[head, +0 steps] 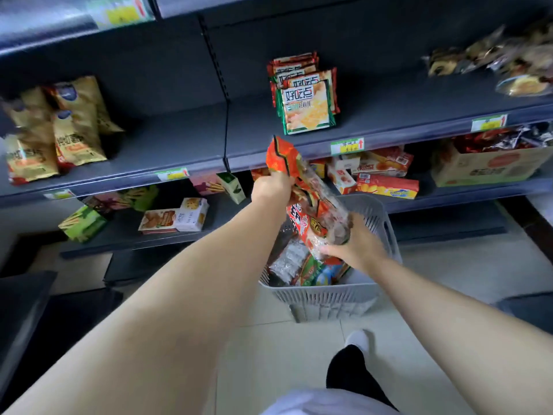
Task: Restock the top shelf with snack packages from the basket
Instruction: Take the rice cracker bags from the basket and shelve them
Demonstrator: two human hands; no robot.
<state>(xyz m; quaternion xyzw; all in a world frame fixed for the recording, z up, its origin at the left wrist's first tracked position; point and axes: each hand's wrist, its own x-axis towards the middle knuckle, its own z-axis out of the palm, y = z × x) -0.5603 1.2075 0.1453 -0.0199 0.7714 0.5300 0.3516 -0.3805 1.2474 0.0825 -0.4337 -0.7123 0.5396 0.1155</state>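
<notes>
1. Left hand [272, 187] grips the upper part and right hand [356, 244] cups the lower end of the long red-and-clear plastic snack package [308, 202].
2. Dark grey metal shelf [179, 139]: package held before its front edge.
3. Grey slatted plastic basket [329, 304] directly below.
4. Likely light, floppy, slick, crushable; support both ends.

Black trouser leg [350, 380]; white shoe [357, 338]; white top [323, 403].

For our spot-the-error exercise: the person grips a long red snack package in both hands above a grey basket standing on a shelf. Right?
No: the head view shows the grey basket on the tiled floor, not a shelf. Left hand and right hand do both grip the long red snack package above it.
</notes>
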